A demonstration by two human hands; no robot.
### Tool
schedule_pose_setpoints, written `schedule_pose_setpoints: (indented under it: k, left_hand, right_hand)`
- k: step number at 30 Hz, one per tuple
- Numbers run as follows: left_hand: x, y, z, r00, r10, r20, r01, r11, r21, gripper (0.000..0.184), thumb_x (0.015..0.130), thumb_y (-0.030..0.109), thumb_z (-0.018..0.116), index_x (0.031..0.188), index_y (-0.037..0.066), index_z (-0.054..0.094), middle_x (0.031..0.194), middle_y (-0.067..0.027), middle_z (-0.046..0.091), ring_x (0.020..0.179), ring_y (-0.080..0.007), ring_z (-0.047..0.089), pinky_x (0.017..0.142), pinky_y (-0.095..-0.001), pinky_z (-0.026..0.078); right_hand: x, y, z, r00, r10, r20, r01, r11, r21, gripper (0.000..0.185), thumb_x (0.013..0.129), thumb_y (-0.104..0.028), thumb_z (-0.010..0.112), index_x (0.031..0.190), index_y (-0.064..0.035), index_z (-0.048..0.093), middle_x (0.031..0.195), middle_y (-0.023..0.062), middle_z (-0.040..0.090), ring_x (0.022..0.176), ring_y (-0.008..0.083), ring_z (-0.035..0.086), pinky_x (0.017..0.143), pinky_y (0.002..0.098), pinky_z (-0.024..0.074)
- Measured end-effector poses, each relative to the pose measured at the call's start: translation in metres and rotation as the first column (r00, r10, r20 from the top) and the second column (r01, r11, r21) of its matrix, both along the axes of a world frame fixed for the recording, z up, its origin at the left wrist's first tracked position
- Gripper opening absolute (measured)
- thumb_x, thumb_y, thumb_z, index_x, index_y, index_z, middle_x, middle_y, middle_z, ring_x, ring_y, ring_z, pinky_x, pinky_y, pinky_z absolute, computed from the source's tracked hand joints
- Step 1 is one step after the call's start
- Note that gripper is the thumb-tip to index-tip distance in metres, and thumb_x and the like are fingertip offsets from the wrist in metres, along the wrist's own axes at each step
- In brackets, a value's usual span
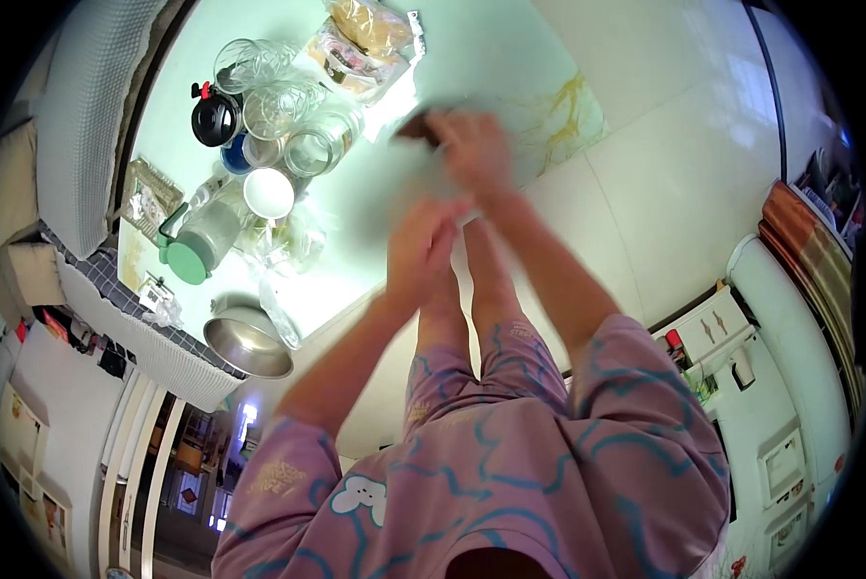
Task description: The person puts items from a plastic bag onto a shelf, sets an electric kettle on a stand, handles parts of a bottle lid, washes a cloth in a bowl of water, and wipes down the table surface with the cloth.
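Observation:
My right hand (476, 150), blurred by motion, is over the pale green tabletop (356, 232). Its fingers are closed on a small dark brown item (417, 128) whose kind I cannot make out. Closer to my body, my left hand (423, 249) is beside my right wrist, over the table's near edge. Blur hides how its fingers are set. Beyond my hands lies a food packet in clear plastic (356, 53).
Left on the table are several clear glasses (322, 140), a white cup (269, 193), a black-lidded container (217, 119) and a green-lidded jug (190, 256). A metal bowl (250, 343) sits at the near left edge. A grey sofa (85, 125) borders the left side.

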State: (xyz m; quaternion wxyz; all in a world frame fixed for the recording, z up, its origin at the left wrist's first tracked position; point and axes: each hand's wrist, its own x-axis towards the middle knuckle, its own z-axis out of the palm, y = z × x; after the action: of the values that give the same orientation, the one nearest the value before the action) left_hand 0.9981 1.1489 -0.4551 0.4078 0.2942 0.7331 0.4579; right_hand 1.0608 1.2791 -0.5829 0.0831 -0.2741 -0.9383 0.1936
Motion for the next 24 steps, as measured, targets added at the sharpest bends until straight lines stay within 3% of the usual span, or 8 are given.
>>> schedule_pose_setpoints:
  k: [2, 6, 11, 14, 18, 22, 23, 24]
  left_hand:
    - [0.036, -0.053, 0.01, 0.994, 0.04, 0.105, -0.027, 0.992, -0.124, 0.027, 0.084, -0.013, 0.05, 0.101, 0.001, 0.066, 0.083, -0.0071, 0.062, 0.072, -0.0142, 0.059, 0.066, -0.0262, 0.048]
    - [0.088, -0.126, 0.013, 0.919, 0.197, 0.343, -0.008, 0.877, -0.481, 0.027, 0.089, -0.007, 0.048, 0.108, 0.001, 0.066, 0.091, -0.0078, 0.065, 0.077, -0.013, 0.062, 0.069, -0.0261, 0.05]
    - [0.1, -0.14, 0.0, 0.922, 0.139, 0.36, 0.055, 0.876, -0.479, 0.028, 0.091, 0.0, 0.05, 0.114, 0.003, 0.065, 0.093, -0.0081, 0.066, 0.078, -0.0155, 0.062, 0.073, -0.028, 0.05]
    - [0.088, -0.136, 0.0, 0.922, 0.166, 0.348, 0.025, 0.875, -0.484, 0.028, 0.092, 0.003, 0.051, 0.116, 0.005, 0.064, 0.094, -0.009, 0.067, 0.079, -0.0187, 0.064, 0.075, -0.0298, 0.05]
    - [0.078, -0.153, -0.018, 0.891, 0.335, 0.307, -0.123, 0.828, -0.547, 0.026, 0.093, 0.005, 0.051, 0.115, 0.004, 0.065, 0.094, -0.0092, 0.067, 0.08, -0.0185, 0.064, 0.074, -0.0305, 0.051]
    - [0.072, -0.153, -0.033, 0.929, 0.296, 0.222, -0.099, 0.777, -0.622, 0.025, 0.093, 0.006, 0.051, 0.114, 0.003, 0.065, 0.096, -0.0088, 0.067, 0.081, -0.0158, 0.064, 0.076, -0.0284, 0.05]
    - [0.073, -0.153, -0.032, 0.899, 0.342, 0.273, -0.138, 0.813, -0.566, 0.025, 0.094, 0.007, 0.051, 0.115, 0.003, 0.065, 0.097, -0.0073, 0.066, 0.081, -0.0153, 0.063, 0.076, -0.0277, 0.05]
    - [0.073, -0.154, -0.031, 0.899, 0.35, 0.264, -0.151, 0.812, -0.564, 0.025, 0.094, 0.007, 0.051, 0.115, 0.003, 0.065, 0.097, -0.0073, 0.066, 0.081, -0.0153, 0.063, 0.076, -0.0277, 0.05]
  right_hand:
    - [-0.001, 0.072, 0.007, 0.956, -0.192, 0.221, 0.182, 0.981, 0.065, 0.056, 0.08, -0.01, 0.061, 0.133, -0.0259, 0.055, 0.113, 0.0045, 0.062, 0.1, 0.0291, 0.057, 0.08, 0.044, 0.0484]
    - [-0.015, 0.086, -0.027, 0.902, -0.341, 0.263, 0.3, 0.936, 0.184, 0.047, 0.086, -0.016, 0.055, 0.132, -0.0258, 0.056, 0.122, 0.004, 0.054, 0.102, 0.0304, 0.054, 0.078, 0.0492, 0.0475]
    - [-0.001, -0.016, -0.027, 0.937, 0.05, 0.346, -0.089, 0.991, 0.097, 0.053, 0.086, -0.014, 0.051, 0.138, -0.0242, 0.049, 0.118, 0.0023, 0.054, 0.103, 0.0274, 0.055, 0.078, 0.0468, 0.0476]
    - [-0.013, 0.038, -0.007, 0.872, 0.024, 0.49, -0.093, 0.989, 0.117, 0.054, 0.085, -0.011, 0.053, 0.138, -0.0242, 0.05, 0.12, 0.0018, 0.054, 0.104, 0.0273, 0.054, 0.079, 0.0461, 0.0467]
    - [-0.028, 0.053, -0.023, 0.924, -0.207, 0.322, 0.158, 0.972, 0.174, 0.053, 0.086, -0.015, 0.054, 0.137, -0.0236, 0.048, 0.12, 0.0022, 0.053, 0.107, 0.027, 0.05, 0.078, 0.0447, 0.0451]
    - [-0.004, -0.048, -0.009, 0.914, 0.176, 0.366, -0.183, 0.983, -0.016, 0.059, 0.079, -0.007, 0.056, 0.136, -0.0227, 0.052, 0.121, 0.0035, 0.055, 0.104, 0.0306, 0.053, 0.08, 0.0459, 0.0479]
    - [-0.005, -0.048, -0.009, 0.915, 0.185, 0.358, -0.193, 0.981, -0.013, 0.059, 0.079, -0.007, 0.056, 0.136, -0.0227, 0.052, 0.121, 0.0035, 0.055, 0.104, 0.0306, 0.053, 0.08, 0.0459, 0.0479]
    - [-0.005, -0.046, -0.009, 0.935, 0.211, 0.284, -0.156, 0.967, -0.203, 0.058, 0.078, -0.006, 0.057, 0.134, -0.0225, 0.053, 0.119, 0.0039, 0.056, 0.105, 0.0307, 0.053, 0.084, 0.0455, 0.048]
